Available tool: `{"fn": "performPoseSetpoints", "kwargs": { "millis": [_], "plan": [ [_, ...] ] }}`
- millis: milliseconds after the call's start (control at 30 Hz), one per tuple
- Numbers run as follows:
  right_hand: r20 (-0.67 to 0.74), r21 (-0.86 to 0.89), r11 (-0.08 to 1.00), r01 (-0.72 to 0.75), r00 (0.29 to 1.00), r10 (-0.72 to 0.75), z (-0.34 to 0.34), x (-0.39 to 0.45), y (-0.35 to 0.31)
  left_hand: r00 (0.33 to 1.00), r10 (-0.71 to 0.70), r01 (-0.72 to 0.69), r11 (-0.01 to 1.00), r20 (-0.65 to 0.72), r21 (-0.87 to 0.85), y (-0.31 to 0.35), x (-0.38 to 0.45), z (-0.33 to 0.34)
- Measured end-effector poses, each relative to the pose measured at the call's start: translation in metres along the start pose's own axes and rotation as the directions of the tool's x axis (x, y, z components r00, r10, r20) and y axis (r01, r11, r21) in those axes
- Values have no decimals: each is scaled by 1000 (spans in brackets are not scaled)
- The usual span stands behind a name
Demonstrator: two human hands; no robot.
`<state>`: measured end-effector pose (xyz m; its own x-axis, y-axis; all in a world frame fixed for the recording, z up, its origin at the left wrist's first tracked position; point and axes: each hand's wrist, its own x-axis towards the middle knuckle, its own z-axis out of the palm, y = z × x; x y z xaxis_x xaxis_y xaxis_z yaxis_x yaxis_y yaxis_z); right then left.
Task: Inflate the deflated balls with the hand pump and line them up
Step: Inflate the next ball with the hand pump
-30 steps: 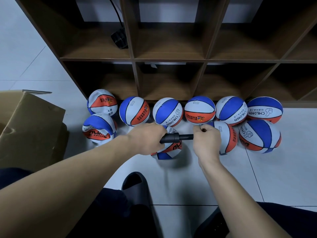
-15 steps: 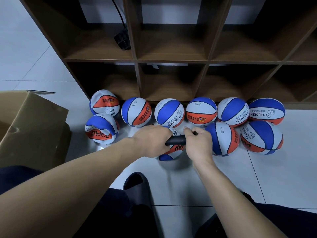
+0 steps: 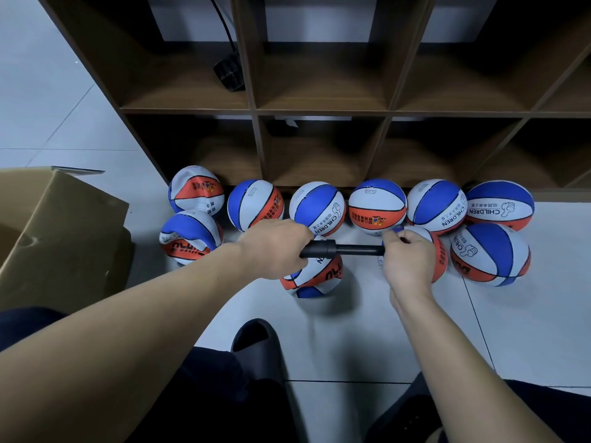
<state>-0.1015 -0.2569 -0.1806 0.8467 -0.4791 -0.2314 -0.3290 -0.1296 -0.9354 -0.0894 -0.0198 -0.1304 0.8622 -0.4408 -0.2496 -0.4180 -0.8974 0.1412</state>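
Observation:
A black hand pump (image 3: 342,250) lies level between my hands. My left hand (image 3: 275,247) grips its barrel end, over a crumpled red, white and blue ball (image 3: 315,276) on the floor. My right hand (image 3: 406,260) grips the handle end, with the rod drawn out. Several round balls of the same colours stand in a row by the shelf, among them one (image 3: 377,206) in the middle and one (image 3: 500,203) at the far right. Another round ball (image 3: 489,254) sits in front. Two wrinkled balls (image 3: 192,236) lie at the left.
A brown wooden shelf unit (image 3: 319,113) with open compartments stands behind the balls. An open cardboard box (image 3: 60,231) is at the left. My dark slipper (image 3: 256,343) is on the white tiled floor below the pump.
My right hand has pulled away from my left hand to the right, drawing the pump rod out after pushing it in half a second ago.

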Motion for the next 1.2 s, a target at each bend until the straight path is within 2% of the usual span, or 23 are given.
{"fn": "performPoseSetpoints", "kwargs": {
  "millis": [200,333,467,700,967,1200],
  "plan": [
    [46,-78,995,58,997,-54,23,-26,-3,999,15,-15,1000,35,-10,9,0,5],
    [88,-97,992,75,994,-67,34,-40,-2,999,31,-32,999,8,24,16,0,8],
    [95,-50,998,23,995,-18,39,-44,2,999,52,-52,998,8,41,21,0,12],
    [161,-94,994,53,986,-37,26,-33,-9,999,47,-46,996,8,-70,19,2,10],
    [40,40,989,-144,989,143,-13,7,-4,999,-15,15,1000,39,-2,-4,-1,-3],
    [31,-27,998,-62,998,63,13,-21,0,999,17,-19,999,52,46,3,0,4]
  ]
}}
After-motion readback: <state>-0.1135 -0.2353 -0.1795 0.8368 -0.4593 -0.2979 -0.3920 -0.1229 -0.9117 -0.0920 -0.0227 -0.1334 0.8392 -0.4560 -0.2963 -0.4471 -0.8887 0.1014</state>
